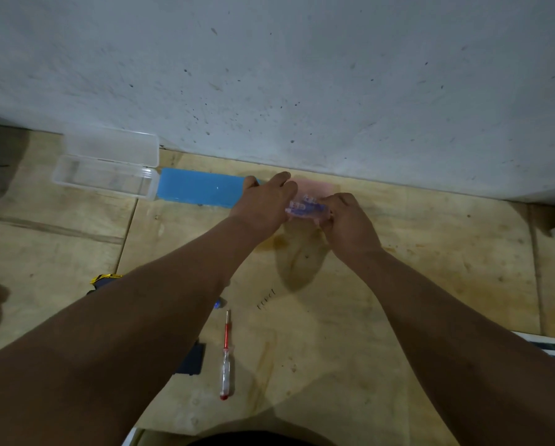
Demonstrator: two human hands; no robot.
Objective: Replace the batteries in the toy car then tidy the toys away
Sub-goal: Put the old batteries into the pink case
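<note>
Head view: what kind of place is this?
Probably a makeshift home work spot: a stained plywood surface set against a rough, speckled plaster wall, with a screwdriver and plastic cases, one clear and open, one blue.

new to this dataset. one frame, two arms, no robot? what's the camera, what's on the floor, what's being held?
There is no robot here: a person works with bare hands, and the single picture comes from a wide-angle camera on their head, looking forward and down. The arms reaching in from the bottom are their own.

The surface is plywood boards meeting a grey wall. Along the wall lie an open clear plastic case, a blue case and a pink one. Nearer the person lies a red-and-clear screwdriver. A dark flat piece and a yellow-and-dark object peek out from under the left forearm; I cannot tell what they are.

The left hand and right hand together hold a small clear pack with blue and purple contents, possibly batteries, above the pink case.
</note>
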